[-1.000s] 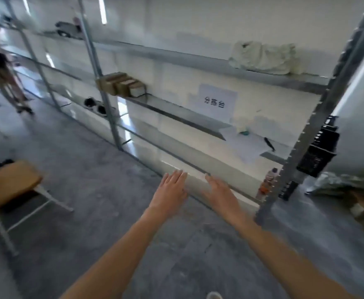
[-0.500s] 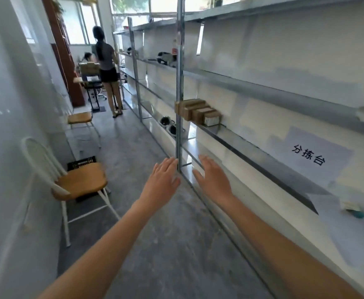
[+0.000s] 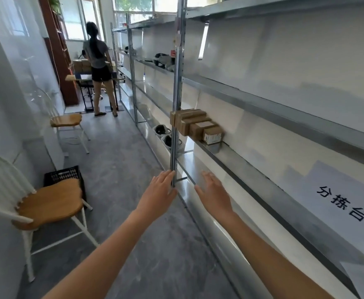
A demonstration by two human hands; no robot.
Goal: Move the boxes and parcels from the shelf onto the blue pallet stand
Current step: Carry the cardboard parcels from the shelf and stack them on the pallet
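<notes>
A row of brown cardboard boxes (image 3: 195,124) stands on the middle level of the metal shelf (image 3: 252,169) along the right wall, just past a grey upright post (image 3: 176,104). The nearest one is a small box with a white printed face (image 3: 213,135). My left hand (image 3: 158,194) and my right hand (image 3: 214,193) are stretched out in front of me, palms down, fingers apart, holding nothing. Both hands are well short of the boxes, lower in the view. The blue pallet stand is not in view.
A wooden-seat chair (image 3: 47,203) with a black crate (image 3: 63,175) behind it stands at the left; a second chair (image 3: 66,120) is further on. A person (image 3: 97,67) stands at a desk at the aisle's end. A paper sign (image 3: 340,201) hangs on the shelf.
The view has swung left from the shelf's right end to look along the aisle. The boxes are nearer now. Both hands stay open and outstretched.
</notes>
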